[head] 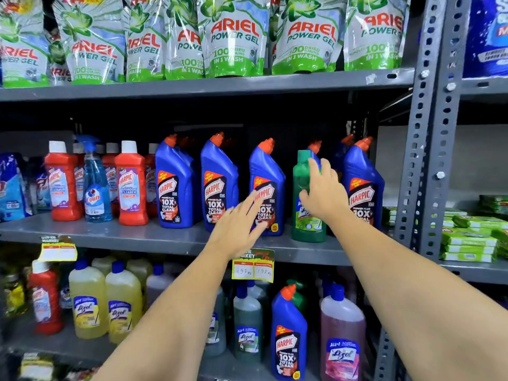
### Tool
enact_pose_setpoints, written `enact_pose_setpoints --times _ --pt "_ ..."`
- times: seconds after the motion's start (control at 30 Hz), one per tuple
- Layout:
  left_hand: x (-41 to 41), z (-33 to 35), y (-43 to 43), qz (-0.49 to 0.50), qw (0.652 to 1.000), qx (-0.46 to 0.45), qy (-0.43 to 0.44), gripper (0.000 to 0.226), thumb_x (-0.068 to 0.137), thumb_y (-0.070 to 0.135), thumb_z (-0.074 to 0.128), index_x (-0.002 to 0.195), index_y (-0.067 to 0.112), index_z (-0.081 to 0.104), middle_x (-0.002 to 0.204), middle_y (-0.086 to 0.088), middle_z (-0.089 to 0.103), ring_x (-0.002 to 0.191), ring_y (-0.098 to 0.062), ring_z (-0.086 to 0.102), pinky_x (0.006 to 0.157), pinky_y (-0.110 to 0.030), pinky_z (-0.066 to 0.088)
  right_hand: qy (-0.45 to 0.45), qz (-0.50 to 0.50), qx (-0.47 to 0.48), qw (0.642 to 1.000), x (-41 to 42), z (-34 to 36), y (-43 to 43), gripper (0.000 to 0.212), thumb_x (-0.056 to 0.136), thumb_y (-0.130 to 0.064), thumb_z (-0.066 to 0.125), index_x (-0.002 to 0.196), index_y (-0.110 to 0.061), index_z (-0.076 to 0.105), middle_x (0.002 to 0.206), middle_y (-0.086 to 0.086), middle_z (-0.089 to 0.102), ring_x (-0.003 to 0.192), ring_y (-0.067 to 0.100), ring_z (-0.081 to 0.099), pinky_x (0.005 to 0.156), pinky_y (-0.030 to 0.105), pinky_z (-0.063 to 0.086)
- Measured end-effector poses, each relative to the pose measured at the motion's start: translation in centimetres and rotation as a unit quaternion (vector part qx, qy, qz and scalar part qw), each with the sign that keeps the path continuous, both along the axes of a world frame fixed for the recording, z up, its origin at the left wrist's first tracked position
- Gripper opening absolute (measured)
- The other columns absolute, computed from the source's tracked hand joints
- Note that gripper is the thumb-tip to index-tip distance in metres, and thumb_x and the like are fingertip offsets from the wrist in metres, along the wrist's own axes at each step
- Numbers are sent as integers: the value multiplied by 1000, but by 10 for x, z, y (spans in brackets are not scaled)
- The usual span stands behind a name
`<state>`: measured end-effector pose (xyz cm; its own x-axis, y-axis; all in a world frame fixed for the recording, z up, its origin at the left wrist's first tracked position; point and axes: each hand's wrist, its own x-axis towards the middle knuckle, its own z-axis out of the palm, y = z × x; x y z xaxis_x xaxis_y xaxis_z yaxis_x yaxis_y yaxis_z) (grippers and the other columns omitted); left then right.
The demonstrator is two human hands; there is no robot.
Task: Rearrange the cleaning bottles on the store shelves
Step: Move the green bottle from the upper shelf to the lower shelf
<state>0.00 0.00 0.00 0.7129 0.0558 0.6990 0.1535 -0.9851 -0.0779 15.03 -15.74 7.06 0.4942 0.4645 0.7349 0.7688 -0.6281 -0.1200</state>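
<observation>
The middle shelf carried blue Harpic bottles in a row; a green bottle stood misplaced among them, so the right hand wrapped its fingers around it; the left hand hovered, fingers spread.

A green bottle is seen upright on the middle shelf, its upper body wrapped by the right fingers. A blue Harpic bottle is partly covered by the spread left fingers.
</observation>
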Motion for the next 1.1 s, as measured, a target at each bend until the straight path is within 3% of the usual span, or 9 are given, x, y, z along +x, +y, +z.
enact_pose_setpoints --times 0.13,0.2,0.27,0.4,0.5,0.67,0.8,0.97,1.1 --pt "-7 -42 14 52 993 -77 77 58 102 43 35 150 13 23 161 -3 17 130 -24 45 104 -39 35 143 64 81 984 15 -7 3 92 86 -27 66 154 -10 7 149 20 28 123 45 48 97 50 45" --pt "-7 -54 19 68 992 -63 87 54 102 41 35 145 9 34 155 -9 33 131 -25 44 107 -38 32 199 94 124 968 24 -14 6 97 84 -30 71 154 -14 7 146 20 35 122 43 51 98 48 44" --pt "-5 -57 22 73 994 -24 72 49 102 39 38 138 7 43 145 -11 48 130 -26 44 107 -37 30 244 128 176 945 32 -19 6 96 79 -33 77 151 -15 16 140 18 47 123 37 52 101 46 44" --pt "1 -64 23 94 994 -3 57 44 101 39 40 133 9 48 136 -10 55 125 -27 48 106 -38 32 344 167 249 890 47 -31 8 67 73 -37 83 122 -13 44 117 4 60 113 27 60 96 39 49" --pt "2 -70 25 90 995 -6 41 43 101 36 43 132 8 49 136 -12 55 126 -28 47 107 -39 31 333 189 267 884 52 -38 11 57 75 -36 81 113 -16 44 106 -3 55 107 24 60 89 36 48" --pt "5 -75 26 97 995 7 19 43 101 35 42 133 7 49 137 -13 54 126 -29 47 108 -41 30 275 214 297 889 42 -52 5 59 78 -33 78 123 -15 44 110 -5 57 107 22 61 92 35 49" --pt "4 -83 22 119 993 8 -24 53 101 38 38 144 7 35 154 -13 34 141 -26 30 116 -44 21 211 265 327 882 18 -69 -13 68 79 -27 77 135 -14 40 121 -6 57 102 5 55 81 -1 39" --pt "-10 -126 7 92 980 -54 -169 58 97 34 40 147 6 25 157 -21 18 147 -30 11 119 -51 7 187 301 374 857 -20 -91 -37 74 77 -22 78 138 -11 38 118 -19 54 109 -2 54 94 10 41" --pt "-28 -209 6 60 990 -78 -97 55 98 37 36 146 10 30 158 -15 18 147 -30 11 119 -51 8 182 330 405 833 -53 -119 -56 66 71 -30 79 122 -44 41 111 -35 58 105 -7 59 87 9 45"
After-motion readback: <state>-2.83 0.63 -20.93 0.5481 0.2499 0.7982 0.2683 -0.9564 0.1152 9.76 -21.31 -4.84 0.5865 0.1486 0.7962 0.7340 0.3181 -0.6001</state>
